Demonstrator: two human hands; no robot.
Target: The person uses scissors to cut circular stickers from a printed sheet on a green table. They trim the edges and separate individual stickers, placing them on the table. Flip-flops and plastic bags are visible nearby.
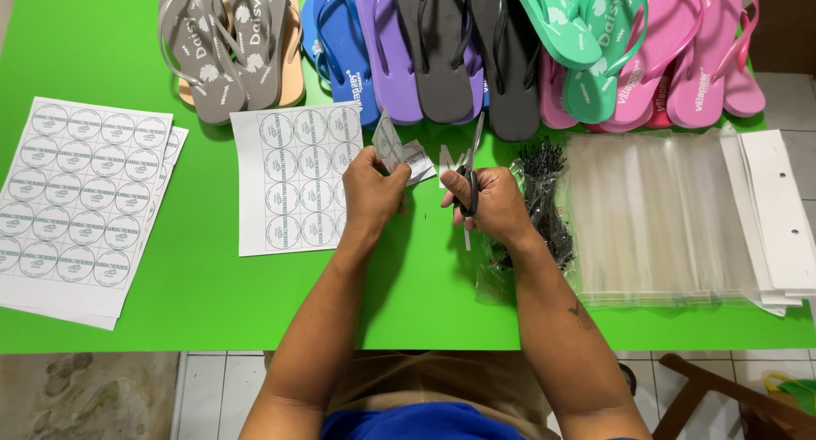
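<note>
My left hand (371, 191) pinches a small cut piece of round-label paper (389, 142) and holds it upright above the green table (212, 295). My right hand (493, 204) grips black-handled scissors (470, 172), blades pointing up and away toward the paper piece. A few small paper offcuts (418, 161) lie between the two hands. Just left of my left hand lies a partly cut sheet of round labels (289, 181).
A stack of uncut label sheets (81, 202) lies at the left. Several flip-flops (442, 49) in grey, blue, purple, black, teal and pink line the far edge. A bag of black fasteners (544, 202) and clear plastic sleeves (671, 219) lie at the right.
</note>
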